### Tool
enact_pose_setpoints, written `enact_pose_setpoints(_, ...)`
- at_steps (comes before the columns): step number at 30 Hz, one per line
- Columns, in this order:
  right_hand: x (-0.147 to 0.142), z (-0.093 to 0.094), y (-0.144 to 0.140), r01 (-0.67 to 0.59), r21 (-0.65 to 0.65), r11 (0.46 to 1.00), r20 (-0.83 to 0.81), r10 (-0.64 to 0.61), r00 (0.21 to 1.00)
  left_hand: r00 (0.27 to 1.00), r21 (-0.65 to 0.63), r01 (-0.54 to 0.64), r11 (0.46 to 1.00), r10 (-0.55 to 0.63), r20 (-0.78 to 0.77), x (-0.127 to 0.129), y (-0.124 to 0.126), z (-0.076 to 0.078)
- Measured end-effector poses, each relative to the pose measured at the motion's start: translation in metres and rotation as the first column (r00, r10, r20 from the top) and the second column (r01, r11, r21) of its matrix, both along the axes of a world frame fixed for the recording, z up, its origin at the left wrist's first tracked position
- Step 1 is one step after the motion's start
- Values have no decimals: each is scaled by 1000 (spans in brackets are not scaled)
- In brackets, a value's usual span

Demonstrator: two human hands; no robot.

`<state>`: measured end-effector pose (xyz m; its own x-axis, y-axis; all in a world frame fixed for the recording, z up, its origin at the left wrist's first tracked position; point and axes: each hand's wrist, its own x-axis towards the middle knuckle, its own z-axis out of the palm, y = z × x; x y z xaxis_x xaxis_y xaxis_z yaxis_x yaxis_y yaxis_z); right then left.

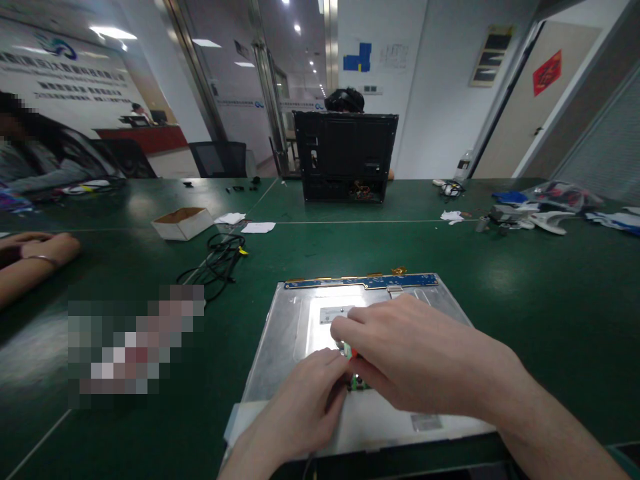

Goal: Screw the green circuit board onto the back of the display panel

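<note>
You sit at a wide green table (550, 293) in a bright office.

Ahead of you a white wall (435, 100) carries blue squares (357, 58), a sheet of paper (394, 58) and a framed sign (491, 57). To your right a pale door (530, 107) bears a red mark (547, 72). To your left glass partitions (220, 80) reflect ceiling lights (113, 33), and behind them you see a red counter (143, 138) and a printed wall banner (60, 73). A dark office chair (219, 159) stands at the table's far edge, and a long corridor (305, 73) with spot lamps runs back between the partitions.
</note>
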<state>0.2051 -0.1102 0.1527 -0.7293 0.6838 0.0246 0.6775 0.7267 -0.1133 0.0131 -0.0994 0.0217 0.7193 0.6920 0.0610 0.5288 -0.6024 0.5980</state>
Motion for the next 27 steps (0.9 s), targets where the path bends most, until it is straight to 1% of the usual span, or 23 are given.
enact_pose_setpoints(6, -2, -1, 1, 38, 23, 999, -6, -38, 999, 1000, -15, 12, 1000, -12, 10, 1, 1, 1)
enact_pose_setpoints(9, 0, -2, 0, 20, 18, 1000, -30, -19, 999, 1000, -10, 8, 1000, -8, 5, 1, 1, -1)
enact_pose_setpoints(17, 3, -3, 0, -21, -12, 1000, -29, 20, 999, 1000, 7, 2, 1000, -2, 12, 0, 1, -4)
enact_pose_setpoints(21, 1, -3, 1, 0, 25, 1000, -18, 0, 1000, 1000, -6, 14, 1000, -14, 7, 0, 0, -1)
enact_pose_setpoints(27, -1, -1, 1, 35, 14, 999, -18, -35, 999, 1000, -18, 14, 1000, -14, 6, 0, 0, -1)
